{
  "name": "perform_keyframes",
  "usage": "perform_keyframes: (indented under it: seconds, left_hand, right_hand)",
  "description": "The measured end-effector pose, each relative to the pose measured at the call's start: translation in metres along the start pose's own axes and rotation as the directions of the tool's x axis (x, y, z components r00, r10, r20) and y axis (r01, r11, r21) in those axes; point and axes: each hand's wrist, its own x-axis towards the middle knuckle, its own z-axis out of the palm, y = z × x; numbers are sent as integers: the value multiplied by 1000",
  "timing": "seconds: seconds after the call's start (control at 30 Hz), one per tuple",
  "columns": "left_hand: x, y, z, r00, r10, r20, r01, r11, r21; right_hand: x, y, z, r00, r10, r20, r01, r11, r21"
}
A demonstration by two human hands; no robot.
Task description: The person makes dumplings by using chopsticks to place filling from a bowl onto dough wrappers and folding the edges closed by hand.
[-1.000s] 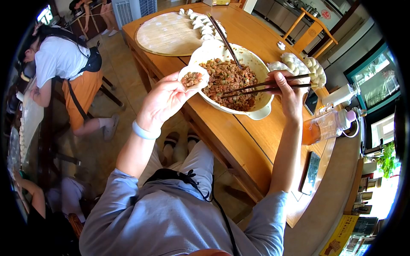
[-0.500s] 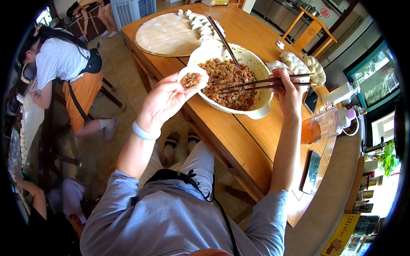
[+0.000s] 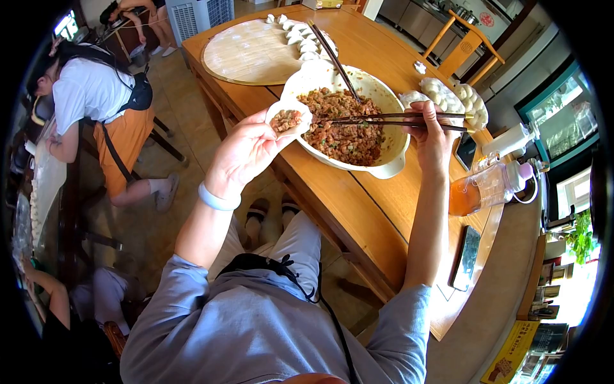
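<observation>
My left hand (image 3: 246, 144) is closed on the edge of a dumpling wrapper (image 3: 303, 125), which lies spread with a lump of meat filling (image 3: 285, 121) on it. It is held beside the near left rim of a white bowl (image 3: 390, 168). Inside the bowl is a mass of minced meat filling (image 3: 348, 137) with green bits. My right hand (image 3: 430, 131) grips a pair of dark chopsticks (image 3: 390, 120), their tips over the filling close to the wrapper. A second pair of chopsticks (image 3: 332, 57) leans in the bowl, out of my hands.
A round floured board (image 3: 249, 51) holds several finished dumplings (image 3: 306, 38) behind the bowl. Bags of round dough pieces (image 3: 441, 96), a bottle of amber drink (image 3: 476, 192) and a phone (image 3: 465, 256) lie to the right. Another person (image 3: 96, 96) bends at the left.
The chopsticks in my right hand have swung level, and their tips have risen and come closer together near the wrapper. My left hand with the wrapper has barely moved.
</observation>
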Motion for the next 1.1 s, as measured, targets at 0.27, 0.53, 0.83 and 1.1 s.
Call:
perform_keyframes:
  seconds: [0.27,0.53,0.83,1.1]
  left_hand:
    - [0,0,2,1000,0,-1,0,1000,0]
    - [1,-1,-1,1000,10,-23,-10,1000,13]
    - [-1,0,-1,1000,-1,-6,1,1000,-9]
    - [3,-12,12,996,-64,69,63,998,17]
  right_hand:
    - [-7,-7,11,995,15,101,-2,991,-134]
    - [-7,13,18,997,69,38,-70,997,38]
    - [-1,3,5,999,41,-23,-35,978,207]
    - [-10,-11,22,999,-15,48,-4,927,376]
